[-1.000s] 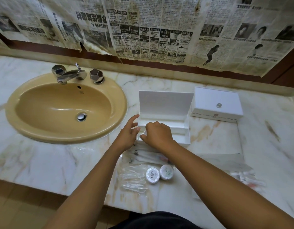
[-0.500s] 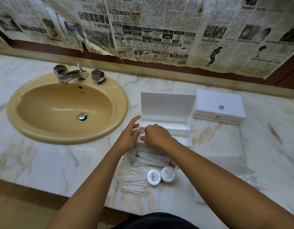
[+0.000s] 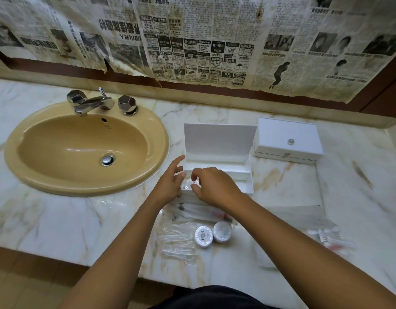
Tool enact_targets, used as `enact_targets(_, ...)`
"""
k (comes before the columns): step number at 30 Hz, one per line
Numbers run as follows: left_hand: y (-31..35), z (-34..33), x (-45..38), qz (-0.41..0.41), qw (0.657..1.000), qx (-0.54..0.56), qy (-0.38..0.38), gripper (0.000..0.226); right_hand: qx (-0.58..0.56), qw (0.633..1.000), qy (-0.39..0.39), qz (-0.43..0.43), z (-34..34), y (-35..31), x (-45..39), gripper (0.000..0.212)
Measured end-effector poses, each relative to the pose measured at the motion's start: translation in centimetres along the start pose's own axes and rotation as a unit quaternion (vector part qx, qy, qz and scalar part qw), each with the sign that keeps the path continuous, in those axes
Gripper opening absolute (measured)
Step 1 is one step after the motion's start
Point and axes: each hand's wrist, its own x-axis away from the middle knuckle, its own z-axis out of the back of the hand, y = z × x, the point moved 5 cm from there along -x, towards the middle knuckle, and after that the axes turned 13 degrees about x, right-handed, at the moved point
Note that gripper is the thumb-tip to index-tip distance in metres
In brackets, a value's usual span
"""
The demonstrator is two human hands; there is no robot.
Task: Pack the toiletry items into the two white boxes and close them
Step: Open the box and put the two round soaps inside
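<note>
While both hands stay at the front left corner of the open white box, the right hand has lifted a little since the earlier picture, so a small clear wrapped item now shows in the box's front part. The right fingertips pinch that item. The left hand rests at the box's left edge with its fingers spread and straight, holding nothing. The box lid still stands up at the back, and nothing else on the counter has moved.

The closed white box, with a small round knob on top, sits at 3 o'clock from the open box, just beside it. At 6 o'clock from the open box, near the person, lie long clear packets, partly hidden under the right wrist. Below them are two small round white pots touching each other, and a clear bag of thin white sticks at 9 o'clock from the pots. More clear packets lie blurred at 4 o'clock from the open box.

The tan sink with its silver tap is at 9 o'clock from the open box. Old newspaper covers the wall at 12 o'clock. All of it rests on the marble counter.
</note>
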Motion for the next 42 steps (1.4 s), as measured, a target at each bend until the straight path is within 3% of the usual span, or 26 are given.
enact_targets(12,0.1,-0.1,0.2,0.008,1.000,-0.018,0.004,0.048,0.106,0.984,-0.107,0.095,-3.1,-2.1,5.3,0.030)
enact_targets(22,0.1,-0.2,0.3,0.019,1.000,-0.021,0.008,0.049,0.189,0.966,-0.118,0.127,-5.2,-2.3,6.3,0.050)
enact_targets(35,0.0,-0.2,0.3,0.024,0.999,-0.031,0.007,0.049,0.155,0.975,-0.101,0.125,-3.4,-3.1,5.6,0.034)
enact_targets(42,0.0,0.0,0.3,0.014,1.000,-0.011,0.003,0.049,0.069,0.995,-0.002,0.070,1.5,-2.1,2.4,0.040)
